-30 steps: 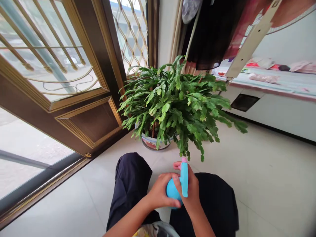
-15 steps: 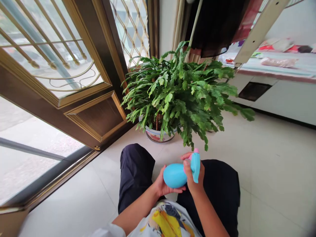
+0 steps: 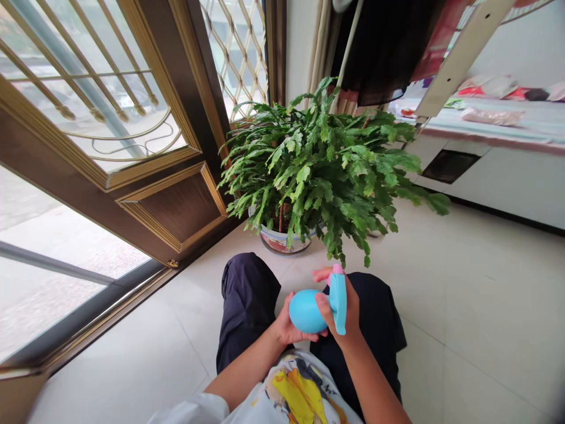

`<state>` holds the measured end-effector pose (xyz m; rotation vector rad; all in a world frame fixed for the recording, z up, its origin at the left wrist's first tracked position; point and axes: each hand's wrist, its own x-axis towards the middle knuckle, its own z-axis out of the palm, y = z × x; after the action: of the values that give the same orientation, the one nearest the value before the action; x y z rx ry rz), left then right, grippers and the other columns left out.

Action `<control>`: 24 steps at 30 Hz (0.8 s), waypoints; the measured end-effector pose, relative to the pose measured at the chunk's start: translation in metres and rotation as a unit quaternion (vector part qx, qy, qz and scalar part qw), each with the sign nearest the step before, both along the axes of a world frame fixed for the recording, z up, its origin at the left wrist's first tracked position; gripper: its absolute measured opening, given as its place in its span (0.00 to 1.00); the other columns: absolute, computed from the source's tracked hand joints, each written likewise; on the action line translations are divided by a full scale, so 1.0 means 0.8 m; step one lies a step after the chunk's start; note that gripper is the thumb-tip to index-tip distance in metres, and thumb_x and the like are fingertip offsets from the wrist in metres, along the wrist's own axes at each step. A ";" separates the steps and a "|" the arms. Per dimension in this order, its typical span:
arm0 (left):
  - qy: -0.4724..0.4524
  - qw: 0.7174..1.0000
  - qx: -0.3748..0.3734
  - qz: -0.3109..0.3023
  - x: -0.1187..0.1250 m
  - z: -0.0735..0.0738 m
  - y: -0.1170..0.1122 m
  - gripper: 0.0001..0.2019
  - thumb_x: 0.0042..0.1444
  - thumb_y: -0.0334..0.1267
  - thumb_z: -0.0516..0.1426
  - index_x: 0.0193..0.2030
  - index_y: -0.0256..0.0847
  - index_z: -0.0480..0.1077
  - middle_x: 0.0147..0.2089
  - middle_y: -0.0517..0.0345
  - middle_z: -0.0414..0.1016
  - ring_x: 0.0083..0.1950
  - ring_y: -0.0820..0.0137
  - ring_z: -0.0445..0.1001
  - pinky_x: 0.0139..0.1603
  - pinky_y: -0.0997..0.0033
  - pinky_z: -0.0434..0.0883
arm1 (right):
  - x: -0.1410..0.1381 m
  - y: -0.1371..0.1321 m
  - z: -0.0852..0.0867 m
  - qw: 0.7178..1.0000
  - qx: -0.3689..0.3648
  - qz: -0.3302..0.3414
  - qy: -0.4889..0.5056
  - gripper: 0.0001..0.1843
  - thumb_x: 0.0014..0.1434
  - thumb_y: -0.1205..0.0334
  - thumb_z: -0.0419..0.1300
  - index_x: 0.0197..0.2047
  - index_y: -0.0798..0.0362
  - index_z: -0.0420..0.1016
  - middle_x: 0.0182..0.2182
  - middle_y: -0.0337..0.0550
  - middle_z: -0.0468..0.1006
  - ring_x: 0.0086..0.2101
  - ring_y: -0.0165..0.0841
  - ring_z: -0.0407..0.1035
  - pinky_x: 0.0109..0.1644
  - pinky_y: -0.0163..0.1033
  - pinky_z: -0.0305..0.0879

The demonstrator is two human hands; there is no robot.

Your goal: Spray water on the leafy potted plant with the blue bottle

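Observation:
A light blue spray bottle (image 3: 306,311) with a pink nozzle and trigger is held between both hands over my lap. My left hand (image 3: 286,327) cups the rounded bottom of the bottle from below and the left. My right hand (image 3: 348,315) is wrapped round the neck, its thumb across the bottle and a finger stretched near the pink trigger. The nozzle points forward at the lower leaves of a large leafy green potted plant (image 3: 322,165). Part of the plant's white patterned pot (image 3: 286,242) shows beneath the leaves.
A brown door (image 3: 172,206) with gold trim and bars stands at the left, its doorway opening onto the outside. Dark clothes (image 3: 388,47) hang behind the plant. A bed (image 3: 507,153) with a pale frame is at the right. Light tiles (image 3: 477,294) cover the floor.
Both hands and the spray bottle have shifted slightly left. My right knee has moved inward, and the view has turned a little.

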<state>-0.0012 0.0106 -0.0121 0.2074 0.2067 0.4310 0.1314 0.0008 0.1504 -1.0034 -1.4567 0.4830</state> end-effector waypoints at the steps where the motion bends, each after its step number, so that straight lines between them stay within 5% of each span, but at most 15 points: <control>1: 0.002 1.000 0.000 0.003 -0.002 -0.002 -0.001 0.45 0.52 0.73 0.54 0.65 0.37 0.68 0.54 0.36 0.79 0.45 0.51 0.82 0.37 0.65 0.72 | -0.002 0.001 0.005 1.000 0.008 0.013 -0.006 0.12 0.60 0.54 0.60 0.45 0.48 0.72 0.38 0.43 0.76 0.43 0.42 0.76 0.46 0.45 0.75; 9: 0.017 0.997 -0.045 0.054 -0.016 -0.024 -0.005 0.38 0.56 0.67 0.55 0.62 0.37 0.70 0.56 0.37 0.78 0.47 0.52 0.82 0.40 0.57 0.77 | -0.024 -0.006 0.028 0.997 0.006 0.073 0.022 0.07 0.59 0.56 0.63 0.35 0.48 0.68 0.29 0.38 0.72 0.29 0.34 0.71 0.33 0.39 0.71; 12: 0.012 0.996 -0.052 0.067 -0.018 -0.026 -0.010 0.38 0.56 0.66 0.57 0.62 0.37 0.69 0.56 0.37 0.78 0.47 0.51 0.82 0.41 0.57 0.77 | -0.024 -0.007 0.027 0.996 -0.004 0.094 -0.002 0.08 0.58 0.56 0.62 0.40 0.48 0.70 0.35 0.41 0.75 0.36 0.36 0.74 0.38 0.41 0.74; 15: 0.021 0.995 -0.045 0.083 -0.020 -0.023 -0.013 0.36 0.56 0.66 0.56 0.61 0.39 0.71 0.53 0.40 0.80 0.47 0.53 0.82 0.44 0.55 0.77 | -0.024 -0.005 0.026 0.994 -0.013 0.104 -0.021 0.12 0.58 0.55 0.62 0.44 0.49 0.70 0.40 0.45 0.76 0.43 0.40 0.75 0.44 0.43 0.75; 20: 0.069 0.993 -0.029 0.093 -0.021 -0.009 -0.013 0.35 0.57 0.68 0.53 0.56 0.39 0.75 0.48 0.42 0.81 0.45 0.54 0.81 0.47 0.54 0.75 | -0.027 -0.005 0.023 0.993 -0.021 0.116 0.007 0.07 0.58 0.61 0.61 0.36 0.48 0.65 0.29 0.36 0.71 0.27 0.30 0.68 0.32 0.37 0.69; 24: 0.084 0.992 -0.023 0.091 -0.020 0.000 -0.014 0.37 0.56 0.70 0.53 0.59 0.40 0.73 0.52 0.42 0.79 0.47 0.53 0.80 0.47 0.55 0.74 | -0.021 -0.007 0.026 0.994 -0.013 0.110 0.018 0.05 0.59 0.61 0.60 0.39 0.47 0.67 0.32 0.37 0.73 0.31 0.32 0.71 0.36 0.38 0.71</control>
<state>-0.0169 -0.0007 -0.0123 0.1796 0.4031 0.5894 0.1142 -0.0049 0.1711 -0.8535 -1.5386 0.6766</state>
